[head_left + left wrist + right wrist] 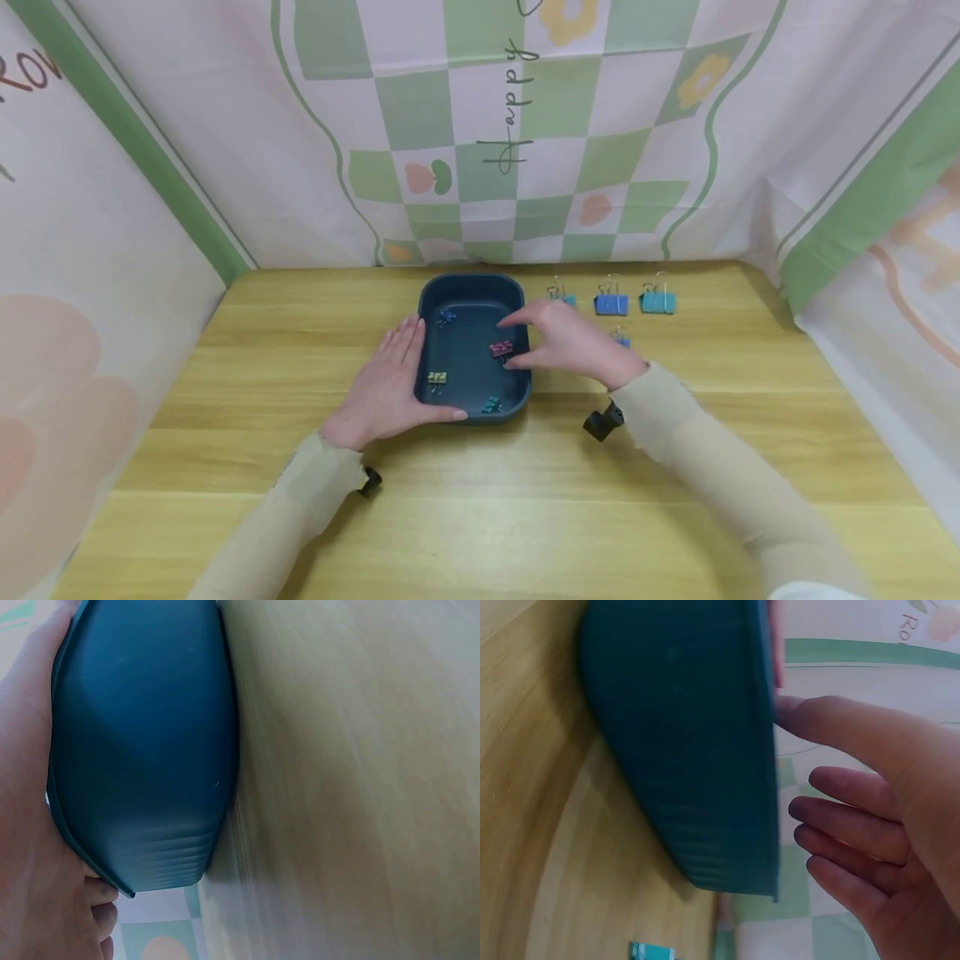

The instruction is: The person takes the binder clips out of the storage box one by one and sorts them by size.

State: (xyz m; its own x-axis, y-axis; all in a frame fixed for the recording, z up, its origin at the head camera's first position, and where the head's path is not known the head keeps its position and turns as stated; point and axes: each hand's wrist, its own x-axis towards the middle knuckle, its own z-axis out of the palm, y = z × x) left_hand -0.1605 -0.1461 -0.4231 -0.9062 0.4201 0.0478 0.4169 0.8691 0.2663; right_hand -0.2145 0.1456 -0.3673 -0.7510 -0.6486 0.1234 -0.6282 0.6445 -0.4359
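A dark teal plastic bin (468,354) sits on the table. Inside lie a pink binder clip (501,349) by the right wall, a small blue one (447,317) at the far left, a yellow one (437,379) at the near left and a teal one (491,405) at the near right. My left hand (382,387) rests along the bin's left rim, fingers straight, thumb on the near rim. Over the right rim reaches my right hand (573,340), thumb and fingers spread apart around the pink clip with nothing held.
Right of the bin, a blue binder clip (611,305) and a teal one (657,302) stand in a back row with another teal clip (570,300), partly behind my right hand. A smaller blue clip (621,341) is nearer. A patterned cloth (487,183) hangs behind the table.
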